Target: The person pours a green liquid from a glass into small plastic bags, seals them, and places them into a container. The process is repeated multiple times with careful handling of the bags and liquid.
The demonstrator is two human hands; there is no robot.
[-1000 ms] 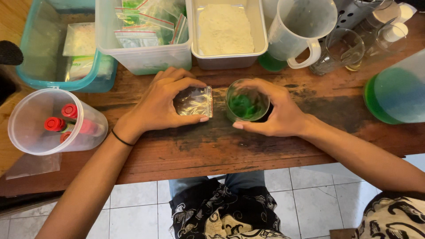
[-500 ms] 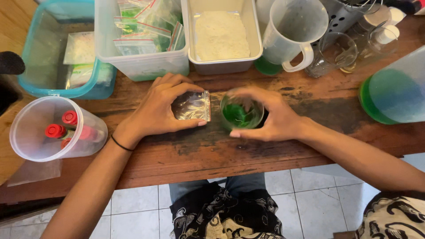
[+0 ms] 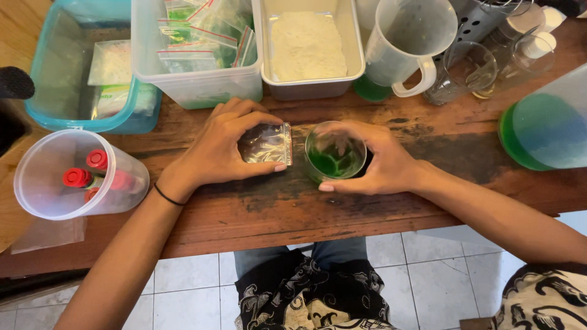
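Observation:
My left hand (image 3: 219, 150) grips a small clear zip bag (image 3: 265, 144), holding it against the wooden table (image 3: 257, 208) with thumb and fingers at its edges. Right beside the bag stands a small clear glass with green liquid (image 3: 334, 156). My right hand (image 3: 386, 160) is wrapped around that glass from the right side. Bag and glass nearly touch at the table's middle.
Behind them stand a clear tub of small zip bags (image 3: 195, 49), a tray of white powder (image 3: 307, 46), a teal tub (image 3: 79, 73), a white jug (image 3: 408, 43) and glassware (image 3: 465, 70). A plastic cup with red-capped tubes (image 3: 76, 177) lies left; a green-filled container (image 3: 547, 125) stands right.
Both hands stay on the bag and the glass; they have hardly moved, and the view has shifted only slightly.

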